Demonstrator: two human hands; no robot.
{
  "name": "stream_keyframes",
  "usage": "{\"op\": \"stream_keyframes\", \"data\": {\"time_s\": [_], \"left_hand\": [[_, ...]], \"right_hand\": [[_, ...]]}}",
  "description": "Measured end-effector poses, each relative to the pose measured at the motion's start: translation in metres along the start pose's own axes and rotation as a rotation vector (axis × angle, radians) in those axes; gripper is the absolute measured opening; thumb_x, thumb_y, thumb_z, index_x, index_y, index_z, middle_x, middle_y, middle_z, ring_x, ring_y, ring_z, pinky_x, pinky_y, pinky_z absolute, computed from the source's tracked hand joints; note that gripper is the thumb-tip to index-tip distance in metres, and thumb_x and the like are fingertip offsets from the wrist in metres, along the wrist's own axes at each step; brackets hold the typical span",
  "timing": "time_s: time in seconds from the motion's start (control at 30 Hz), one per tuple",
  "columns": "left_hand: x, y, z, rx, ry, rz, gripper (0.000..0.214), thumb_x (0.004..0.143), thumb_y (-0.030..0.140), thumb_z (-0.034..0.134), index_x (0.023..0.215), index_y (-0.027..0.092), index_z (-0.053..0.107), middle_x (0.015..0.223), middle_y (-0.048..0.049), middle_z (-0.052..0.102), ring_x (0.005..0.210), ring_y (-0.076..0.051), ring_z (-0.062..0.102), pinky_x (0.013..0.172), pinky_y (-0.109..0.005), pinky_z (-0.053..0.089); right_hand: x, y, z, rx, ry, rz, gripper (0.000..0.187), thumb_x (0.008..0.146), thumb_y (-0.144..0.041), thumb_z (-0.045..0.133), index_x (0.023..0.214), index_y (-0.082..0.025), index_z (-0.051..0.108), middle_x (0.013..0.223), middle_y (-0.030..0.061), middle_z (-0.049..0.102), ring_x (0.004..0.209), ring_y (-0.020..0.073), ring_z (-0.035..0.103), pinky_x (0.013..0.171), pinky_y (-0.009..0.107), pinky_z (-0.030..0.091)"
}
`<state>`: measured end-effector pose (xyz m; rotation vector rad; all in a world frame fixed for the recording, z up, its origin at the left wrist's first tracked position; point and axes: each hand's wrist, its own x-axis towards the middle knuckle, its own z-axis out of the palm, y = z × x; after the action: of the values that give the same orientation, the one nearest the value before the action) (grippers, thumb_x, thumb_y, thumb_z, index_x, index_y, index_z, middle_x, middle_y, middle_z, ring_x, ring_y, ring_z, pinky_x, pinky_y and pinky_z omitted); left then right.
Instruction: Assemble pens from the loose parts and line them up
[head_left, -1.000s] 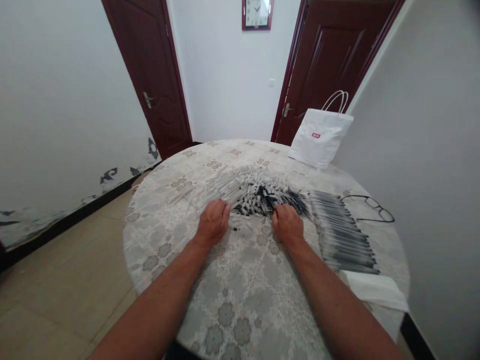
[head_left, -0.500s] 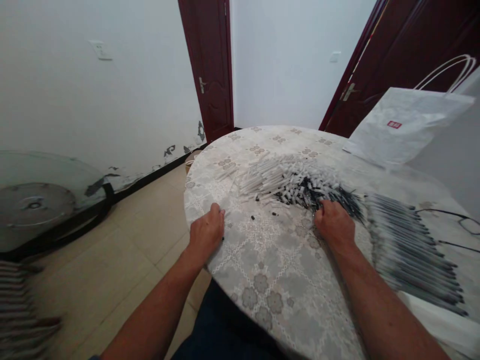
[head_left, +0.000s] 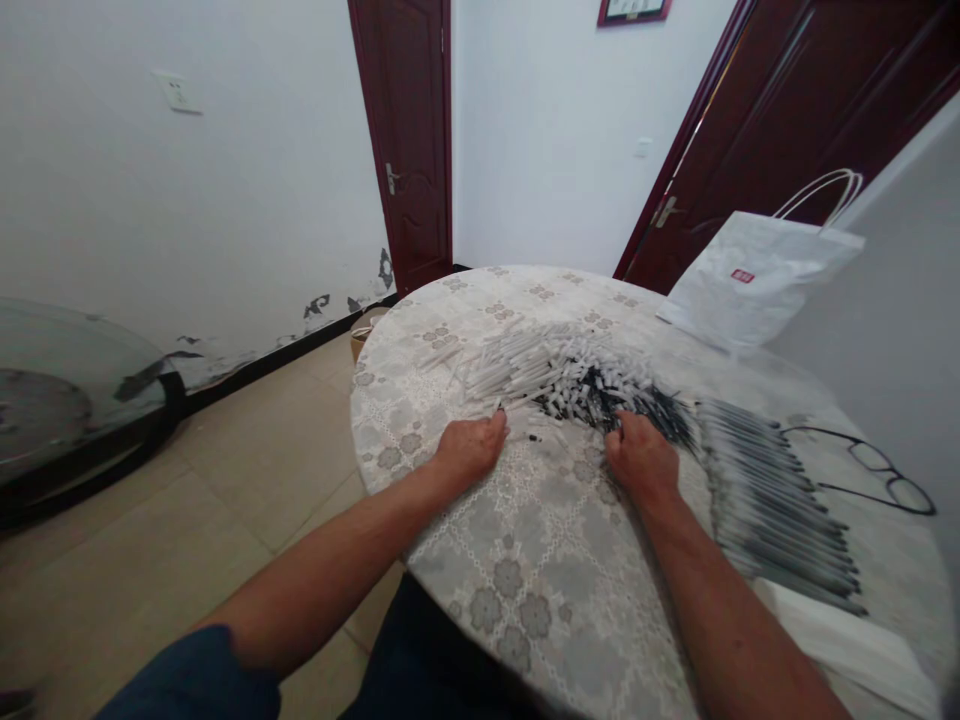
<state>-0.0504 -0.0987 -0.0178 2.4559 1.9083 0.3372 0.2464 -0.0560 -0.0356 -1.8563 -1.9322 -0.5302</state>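
Note:
A heap of white pen barrels lies across the middle of the round table, mixed on its right with thin black pen parts. My left hand is closed at the front left edge of the heap. A small dark piece shows at its fingertips; whether they grip it is unclear. My right hand rests in a pinch at the front of the black parts, and what it holds is hidden. Between the hands lies a small black piece. Right of my right hand is a row of pens, laid side by side.
Eyeglasses lie at the right of the table, beyond the pens. A white paper bag stands at the back right. A folded white sheet is near the front right. The patterned tablecloth reaches the table's edge.
My left hand has moved right and forward from the table's left side to the heap. My right hand stays by the black parts. The camera view has shifted slightly.

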Motion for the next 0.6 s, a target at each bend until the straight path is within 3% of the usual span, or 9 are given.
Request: {"op": "stream_keyframes", "data": {"time_s": [0.17, 0.43, 0.6], "left_hand": [[0.028, 0.021, 0.007, -0.101, 0.033, 0.01, 0.04, 0.103, 0.045, 0.027, 0.112, 0.019, 0.057, 0.095, -0.0128, 0.072, 0.085, -0.025, 0.069, 0.074, -0.033, 0.046], [0.076, 0.06, 0.023, -0.36, 0.132, -0.144, 0.035, 0.102, 0.045, 0.034, 0.107, 0.02, 0.059, 0.09, -0.013, 0.069, 0.087, -0.026, 0.066, 0.078, -0.034, 0.043], [0.096, 0.061, 0.022, -0.785, 0.311, -0.277, 0.031, 0.101, 0.037, 0.035, 0.086, 0.02, 0.056, 0.078, -0.0059, 0.064, 0.078, -0.02, 0.06, 0.076, -0.031, 0.042]], "right_hand": [[0.0, 0.0, -0.006, 0.027, -0.058, 0.022, 0.033, 0.09, -0.02, 0.054, 0.121, -0.019, 0.063, 0.097, 0.0073, 0.067, 0.084, 0.0183, 0.061, 0.066, 0.027, 0.037], [0.0, -0.001, -0.005, 0.068, -0.089, -0.005, 0.03, 0.089, -0.019, 0.053, 0.117, -0.018, 0.065, 0.099, 0.0082, 0.068, 0.085, 0.0179, 0.061, 0.068, 0.026, 0.038], [0.001, 0.003, -0.009, 0.128, -0.068, -0.008, 0.029, 0.089, -0.017, 0.052, 0.115, -0.017, 0.065, 0.099, 0.008, 0.068, 0.086, 0.0175, 0.061, 0.07, 0.024, 0.039]]}}
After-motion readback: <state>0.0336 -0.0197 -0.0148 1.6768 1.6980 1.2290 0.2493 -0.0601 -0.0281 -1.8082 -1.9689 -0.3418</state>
